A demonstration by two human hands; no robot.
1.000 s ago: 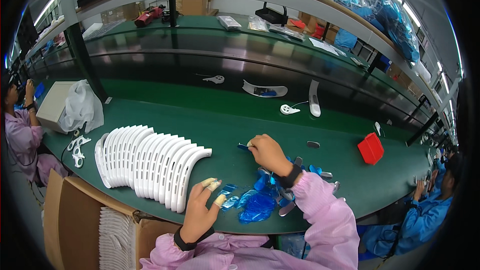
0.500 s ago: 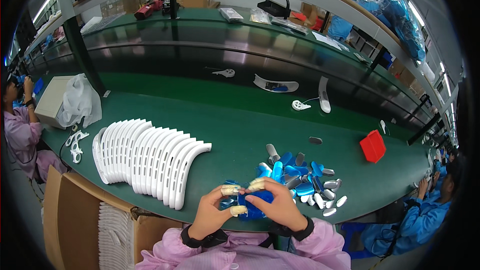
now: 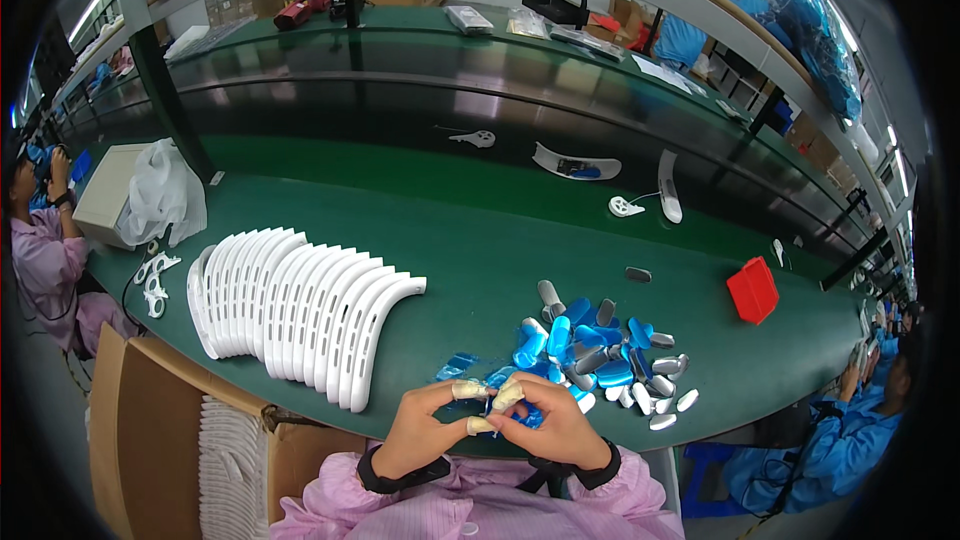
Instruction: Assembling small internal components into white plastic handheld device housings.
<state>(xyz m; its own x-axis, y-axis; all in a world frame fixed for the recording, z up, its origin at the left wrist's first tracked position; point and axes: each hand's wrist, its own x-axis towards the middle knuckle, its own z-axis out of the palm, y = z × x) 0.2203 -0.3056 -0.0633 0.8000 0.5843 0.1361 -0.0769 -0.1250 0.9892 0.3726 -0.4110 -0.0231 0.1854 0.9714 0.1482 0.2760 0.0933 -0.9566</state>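
In front of me at the near edge of the bench, my left hand (image 3: 425,430) and my right hand (image 3: 555,425) meet, fingertips closed in a pinch. Both pinch blue plastic film (image 3: 530,418), part of which shows below the right fingers; whether a small part is inside is hidden. Several fingertips are wrapped in pale tape. Crumpled blue film (image 3: 457,366) lies just beyond the left fingers. Beside the right hand spreads a pile of small oval covers (image 3: 590,350), some silver-grey, some under shiny blue film. A single dark grey oval cover (image 3: 638,274) lies apart behind it.
A row of curved white slotted shells (image 3: 300,310) stands left on the green bench (image 3: 480,250). An open cardboard box (image 3: 150,420) sits lower left, a red bin (image 3: 752,290) at right. White parts (image 3: 577,165) lie on the green belt beyond. Co-workers sit on both sides.
My hands stay together, with less blue film showing beneath them; crumpled film now lies farther out on the bench. White parts on the belt have shifted right. The view has moved slightly.
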